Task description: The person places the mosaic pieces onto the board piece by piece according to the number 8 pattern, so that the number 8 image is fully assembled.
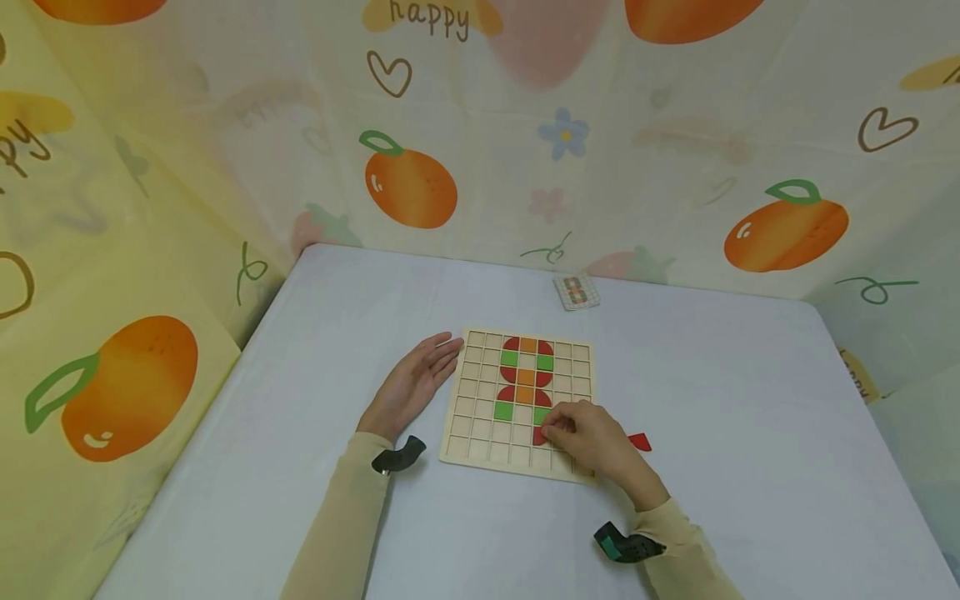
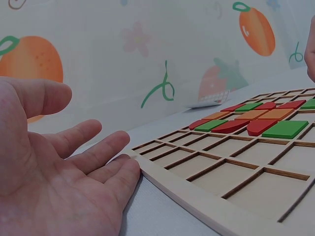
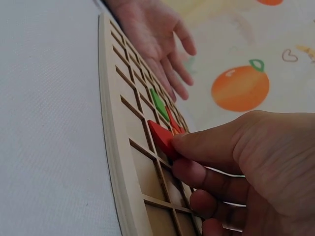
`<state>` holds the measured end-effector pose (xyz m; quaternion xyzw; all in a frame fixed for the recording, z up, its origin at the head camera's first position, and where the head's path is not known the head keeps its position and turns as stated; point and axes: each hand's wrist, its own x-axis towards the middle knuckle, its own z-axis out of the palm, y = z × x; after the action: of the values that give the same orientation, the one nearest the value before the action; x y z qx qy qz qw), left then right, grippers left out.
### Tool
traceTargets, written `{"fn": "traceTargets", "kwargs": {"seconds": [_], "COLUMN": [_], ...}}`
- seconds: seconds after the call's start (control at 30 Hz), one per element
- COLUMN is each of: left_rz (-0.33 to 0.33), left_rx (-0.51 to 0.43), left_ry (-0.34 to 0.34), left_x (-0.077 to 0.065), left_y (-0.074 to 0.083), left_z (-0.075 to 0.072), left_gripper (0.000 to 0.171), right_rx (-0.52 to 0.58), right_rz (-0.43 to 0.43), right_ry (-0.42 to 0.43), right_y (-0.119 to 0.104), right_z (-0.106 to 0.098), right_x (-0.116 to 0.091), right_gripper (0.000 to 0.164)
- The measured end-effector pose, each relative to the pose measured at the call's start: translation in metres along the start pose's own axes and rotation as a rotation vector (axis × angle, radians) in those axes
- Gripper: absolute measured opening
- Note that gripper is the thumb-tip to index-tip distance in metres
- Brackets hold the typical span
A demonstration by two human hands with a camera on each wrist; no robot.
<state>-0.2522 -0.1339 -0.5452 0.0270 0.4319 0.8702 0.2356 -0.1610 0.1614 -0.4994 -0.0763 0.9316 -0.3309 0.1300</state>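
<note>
A wooden grid board (image 1: 480, 431) lies on the white table, with red, orange and green tiles set in its middle columns. My right hand (image 1: 592, 437) pinches a red quarter-round tile (image 3: 161, 137) between thumb and index finger, right at a cell below the green tile (image 1: 542, 415) on the right side of the pattern. In the right wrist view the tile is tilted over the grid. My left hand (image 1: 418, 379) rests beside the board's left edge, palm turned up and fingers relaxed, fingertips right at the rim, holding nothing.
Another red tile (image 1: 640, 442) lies on the table just right of the board, partly behind my right hand. A stack of pattern cards (image 1: 577, 292) sits beyond the board near the table's back edge. A fruit-printed curtain (image 1: 480, 125) hangs behind the table.
</note>
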Motion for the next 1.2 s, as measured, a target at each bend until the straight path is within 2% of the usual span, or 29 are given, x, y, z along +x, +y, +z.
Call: {"fn": "traceTargets", "kwargs": {"seconds": [0.3,0.5,0.83,1.0,1.2], "left_rz": [-0.002,0.001,0.003,0.000,0.002], "left_rx": [0.005,0.022,0.037,0.041,0.039], "left_ry": [0.009,0.003,-0.001,0.006,0.004], "left_x": [-0.001,-0.001,-0.002,-0.002,-0.001], "left_y": [0.001,0.001,0.002,0.001,0.001], "left_z": [0.001,0.003,0.002,0.003,0.002], "left_gripper": [0.059,0.058,0.057,0.057,0.057], "right_rx": [-0.031,0.010,-0.004,0.047,0.128], "right_rz": [-0.006,0.028,-0.005,0.018,-0.005], "right_ry": [0.014,0.074,0.091,0.094,0.150], "right_y": [0.000,0.003,0.004,0.007,0.013], "right_z": [0.002,0.000,-0.001,-0.006,-0.024], "right_x": [0.002,0.001,0.000,0.000,-0.003], "right_gripper": [0.006,0.007,0.015,0.018,0.020]}}
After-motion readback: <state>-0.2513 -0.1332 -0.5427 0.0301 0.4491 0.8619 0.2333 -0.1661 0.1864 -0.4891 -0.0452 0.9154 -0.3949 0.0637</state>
